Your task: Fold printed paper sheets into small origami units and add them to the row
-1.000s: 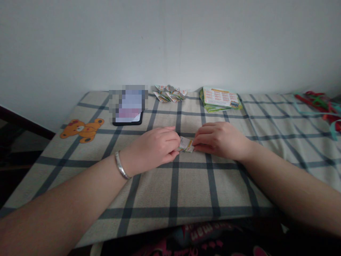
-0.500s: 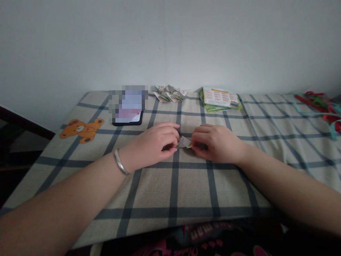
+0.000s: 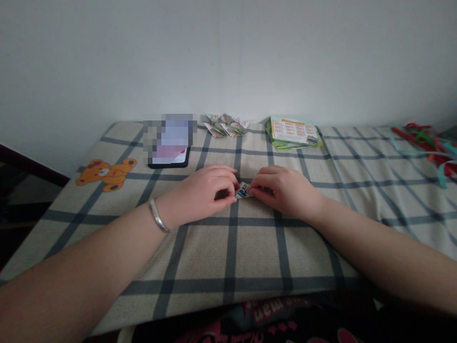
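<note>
A small piece of folded printed paper (image 3: 243, 190) sits between my two hands, just over the checked cloth. My left hand (image 3: 210, 188) pinches its left corner between thumb and fingertips. From the other side, my right hand (image 3: 283, 188) grips the right end with thumb and index finger. A dark blue and white print shows on the paper's visible face; its ends are hidden by my fingers. Several folded paper pieces (image 3: 226, 127) of like print stand in a group near the wall. Right of them lies a stack of printed sheets (image 3: 294, 132).
A phone (image 3: 171, 143), partly blurred out, lies at the back left. An orange bear picture (image 3: 106, 175) is flat on the checked cloth (image 3: 203, 267) near the left edge. Red, green and pale blue ribbons (image 3: 428, 145) lie at the far right. A wall (image 3: 228, 57) rises behind the table.
The paper between my hands now shows a blue printed face instead of a pale one. My right hand has moved slightly left, closer to my left hand. The view has shifted a little.
</note>
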`<state>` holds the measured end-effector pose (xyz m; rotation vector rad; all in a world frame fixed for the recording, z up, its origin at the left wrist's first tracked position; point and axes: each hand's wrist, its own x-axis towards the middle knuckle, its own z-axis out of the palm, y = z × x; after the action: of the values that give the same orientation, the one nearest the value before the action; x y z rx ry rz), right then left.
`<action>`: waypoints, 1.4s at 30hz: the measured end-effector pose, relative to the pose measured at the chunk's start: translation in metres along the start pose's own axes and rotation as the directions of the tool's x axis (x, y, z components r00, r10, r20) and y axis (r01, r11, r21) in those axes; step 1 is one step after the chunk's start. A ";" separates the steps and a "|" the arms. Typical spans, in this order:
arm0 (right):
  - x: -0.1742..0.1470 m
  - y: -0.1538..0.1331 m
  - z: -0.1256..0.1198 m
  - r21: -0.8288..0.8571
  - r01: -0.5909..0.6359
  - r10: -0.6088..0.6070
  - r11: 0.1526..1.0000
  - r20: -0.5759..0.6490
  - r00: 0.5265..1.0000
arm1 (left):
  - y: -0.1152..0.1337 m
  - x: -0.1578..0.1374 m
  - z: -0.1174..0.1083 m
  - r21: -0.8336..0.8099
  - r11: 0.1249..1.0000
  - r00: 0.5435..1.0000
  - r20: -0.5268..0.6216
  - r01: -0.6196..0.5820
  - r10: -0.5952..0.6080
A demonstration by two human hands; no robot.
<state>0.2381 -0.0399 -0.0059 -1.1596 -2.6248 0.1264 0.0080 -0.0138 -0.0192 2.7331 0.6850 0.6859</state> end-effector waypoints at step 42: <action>0.011 -0.002 0.008 0.161 -0.196 0.196 0.967 0.017 0.981 | 0.013 -0.005 0.005 0.321 0.947 1.000 -0.022 -0.003 0.010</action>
<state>0.2270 -0.0332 -0.0107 -1.3572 -2.4420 0.3714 0.0117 -0.0281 -0.0215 3.0266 0.8621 0.6596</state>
